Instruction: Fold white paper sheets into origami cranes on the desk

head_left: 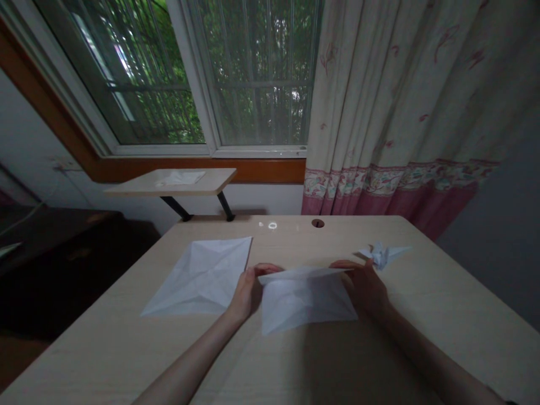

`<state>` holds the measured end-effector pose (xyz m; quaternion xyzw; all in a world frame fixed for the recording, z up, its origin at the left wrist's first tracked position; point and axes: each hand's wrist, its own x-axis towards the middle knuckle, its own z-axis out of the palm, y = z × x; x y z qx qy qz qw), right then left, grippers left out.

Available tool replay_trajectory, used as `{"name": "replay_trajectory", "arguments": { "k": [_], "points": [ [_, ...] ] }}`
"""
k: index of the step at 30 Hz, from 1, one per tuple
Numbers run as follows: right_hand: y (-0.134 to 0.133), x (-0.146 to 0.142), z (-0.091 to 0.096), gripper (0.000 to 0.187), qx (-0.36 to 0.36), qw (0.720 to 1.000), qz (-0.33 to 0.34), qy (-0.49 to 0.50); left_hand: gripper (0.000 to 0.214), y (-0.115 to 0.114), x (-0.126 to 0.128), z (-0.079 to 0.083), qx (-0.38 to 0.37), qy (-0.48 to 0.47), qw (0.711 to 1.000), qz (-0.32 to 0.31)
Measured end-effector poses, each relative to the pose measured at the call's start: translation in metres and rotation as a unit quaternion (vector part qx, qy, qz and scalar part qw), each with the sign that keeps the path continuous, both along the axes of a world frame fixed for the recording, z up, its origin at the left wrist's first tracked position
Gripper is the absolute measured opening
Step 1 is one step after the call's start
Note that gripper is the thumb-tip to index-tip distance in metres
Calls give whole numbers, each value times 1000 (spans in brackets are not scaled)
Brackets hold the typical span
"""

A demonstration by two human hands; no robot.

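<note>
A white sheet of paper (304, 301) lies in front of me on the pale wooden table (126, 349), its far edge lifted and folding toward me. My left hand (248, 292) pinches the sheet's left far corner. My right hand (366, 284) grips the right far corner. A second creased white sheet (202, 275) lies flat to the left of my left hand. A small folded paper crane (383, 254) sits just beyond my right hand.
A round cable hole (318, 223) is at the table's far edge. Behind it are a window (236, 73), a small wall shelf (172, 183) and a pink-bordered curtain (405, 112). Dark furniture (50, 247) stands to the left.
</note>
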<state>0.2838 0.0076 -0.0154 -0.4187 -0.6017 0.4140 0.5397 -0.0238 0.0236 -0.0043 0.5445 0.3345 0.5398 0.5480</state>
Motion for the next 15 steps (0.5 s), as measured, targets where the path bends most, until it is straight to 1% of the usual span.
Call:
{"name": "replay_trajectory", "arguments": {
  "k": [3, 6, 8, 10, 12, 15],
  "points": [
    [-3, -3, 1, 76, -39, 998, 13, 41, 78, -6, 2, 8, 4, 39, 999, -26],
    [-7, -6, 1, 72, -53, 997, 22, 53, 79, -12, 3, 15, 23, 94, 993, -60],
    [-10, -7, 2, 67, -47, 998, 32, 34, 74, -15, 4, 19, 44, 142, 986, -74],
    [-13, -9, 7, 62, -23, 999, 38, -23, 65, -18, 5, 22, 68, 194, 975, -81],
    [-16, -9, 13, 57, 0, 993, 51, -105, 53, -20, 7, 24, 98, 255, 959, -76],
    [-20, -12, 20, 47, 37, 970, 70, -228, 36, -23, 10, 23, 137, 333, 931, -65]
  ]
}}
